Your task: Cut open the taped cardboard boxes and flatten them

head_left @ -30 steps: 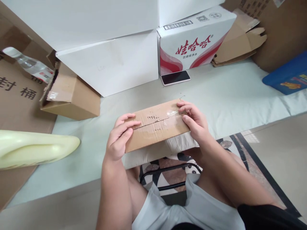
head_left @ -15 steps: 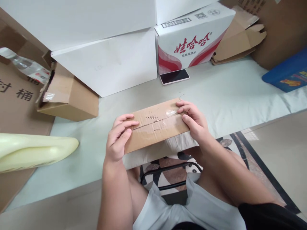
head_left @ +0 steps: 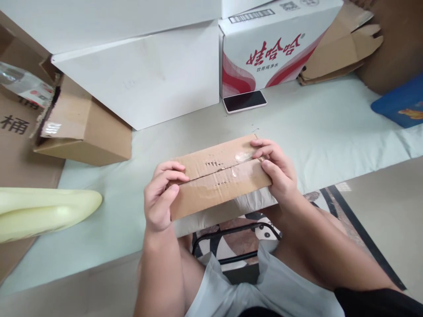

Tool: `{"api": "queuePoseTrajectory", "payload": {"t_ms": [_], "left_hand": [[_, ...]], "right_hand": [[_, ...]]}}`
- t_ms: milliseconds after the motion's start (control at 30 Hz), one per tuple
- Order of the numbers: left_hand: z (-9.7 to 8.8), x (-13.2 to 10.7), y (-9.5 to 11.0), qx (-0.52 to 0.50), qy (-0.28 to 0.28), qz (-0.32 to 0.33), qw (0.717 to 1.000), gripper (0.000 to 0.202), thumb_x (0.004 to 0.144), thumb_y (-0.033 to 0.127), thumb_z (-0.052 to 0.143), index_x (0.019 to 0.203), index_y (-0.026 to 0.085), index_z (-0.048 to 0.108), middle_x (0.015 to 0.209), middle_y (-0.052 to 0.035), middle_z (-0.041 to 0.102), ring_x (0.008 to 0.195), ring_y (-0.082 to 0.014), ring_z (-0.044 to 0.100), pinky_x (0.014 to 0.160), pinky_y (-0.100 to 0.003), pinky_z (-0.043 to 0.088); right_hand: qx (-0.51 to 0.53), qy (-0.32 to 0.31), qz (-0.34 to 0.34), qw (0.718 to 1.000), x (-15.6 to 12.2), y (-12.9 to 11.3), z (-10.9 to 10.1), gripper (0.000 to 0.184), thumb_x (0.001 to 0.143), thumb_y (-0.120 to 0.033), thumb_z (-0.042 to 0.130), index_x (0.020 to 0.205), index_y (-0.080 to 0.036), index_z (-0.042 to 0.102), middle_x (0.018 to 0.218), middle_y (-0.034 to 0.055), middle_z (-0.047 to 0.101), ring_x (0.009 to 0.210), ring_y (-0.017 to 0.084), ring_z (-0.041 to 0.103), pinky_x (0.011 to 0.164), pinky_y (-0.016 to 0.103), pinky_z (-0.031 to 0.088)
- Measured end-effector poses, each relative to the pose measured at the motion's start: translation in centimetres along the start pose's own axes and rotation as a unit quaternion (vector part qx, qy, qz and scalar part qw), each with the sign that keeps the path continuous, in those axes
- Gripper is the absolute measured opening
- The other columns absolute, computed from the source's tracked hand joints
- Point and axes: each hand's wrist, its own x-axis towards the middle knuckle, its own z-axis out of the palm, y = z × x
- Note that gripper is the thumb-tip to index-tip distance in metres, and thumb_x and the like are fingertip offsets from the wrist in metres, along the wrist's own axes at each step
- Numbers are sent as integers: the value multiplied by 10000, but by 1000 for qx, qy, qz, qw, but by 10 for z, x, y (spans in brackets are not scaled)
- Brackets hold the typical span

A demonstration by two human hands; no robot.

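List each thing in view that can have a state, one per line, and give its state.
Cardboard box: held, top halves meeting along a seam, scuffed
Left hand: gripping the box's left end
Right hand: gripping its right end
Phone: lying flat, screen dark
Red-and-white carton: standing upright
Brown box on the left: open-ended, torn edge
Bottle: tilted, partly out of frame
Tablecloth: spread, wrinkled near its edge
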Motion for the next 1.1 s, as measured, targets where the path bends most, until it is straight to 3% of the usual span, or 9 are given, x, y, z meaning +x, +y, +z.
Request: {"api": "queuePoseTrajectory", "payload": {"t_ms": [133, 1100], "left_hand": [[-2, 0, 0, 3, 6, 0, 1000, 184, 852, 236, 576, 779, 244, 745, 996, -52, 698, 998, -243, 634, 944, -432, 501], [-4, -2, -8, -10, 6, 7, 1000, 206, 864, 199, 559, 807, 247, 751, 1062, -43, 699, 1049, -236, 624, 1026, -422, 459]], "right_hand": [[8, -3, -6, 1000, 0, 0, 0, 144, 922, -342, 534, 920, -275, 662, 1237, 66, 685, 1253, 292, 608, 1139, 565, 425], [30, -7, -37, 999, 2, 4, -1, 123, 925, -292, 550, 933, -273, 671, 1241, 71, 686, 1274, 265, 609, 1178, 568, 408]]}}
